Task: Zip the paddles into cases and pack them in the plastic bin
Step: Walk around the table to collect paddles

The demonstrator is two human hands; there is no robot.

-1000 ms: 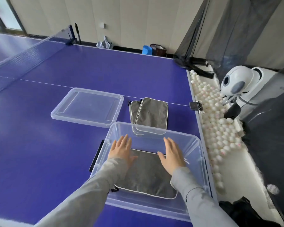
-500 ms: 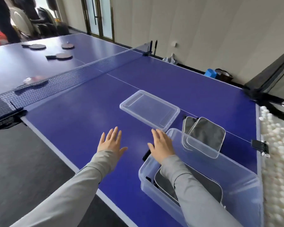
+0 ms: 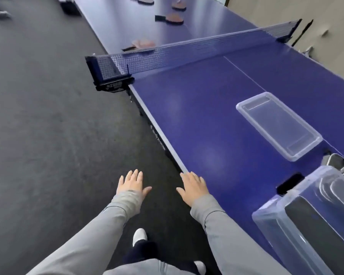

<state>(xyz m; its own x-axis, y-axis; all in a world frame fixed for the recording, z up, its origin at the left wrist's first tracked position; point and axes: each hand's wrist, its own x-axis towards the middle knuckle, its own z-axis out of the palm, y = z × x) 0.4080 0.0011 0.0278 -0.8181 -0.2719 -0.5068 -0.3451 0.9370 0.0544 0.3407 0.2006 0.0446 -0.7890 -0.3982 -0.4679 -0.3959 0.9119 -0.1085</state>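
flatly spread — left hand point(image 3: 131, 185), right hand point(image 3: 193, 189)

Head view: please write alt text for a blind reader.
The left hand and right hand are open and empty near the edge of the blue table; the plastic bin holds a dark case, its lid lies apart.

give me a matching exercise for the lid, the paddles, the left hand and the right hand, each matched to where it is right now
Things:
1. lid
2. paddles
3. left hand
4. right hand

Places:
a. at the side edge of the table
b. beyond the net
c. over the dark floor, off the table
d. flat on the table, on the near side of the net

Pairs: 1-d, 2-b, 3-c, 4-a
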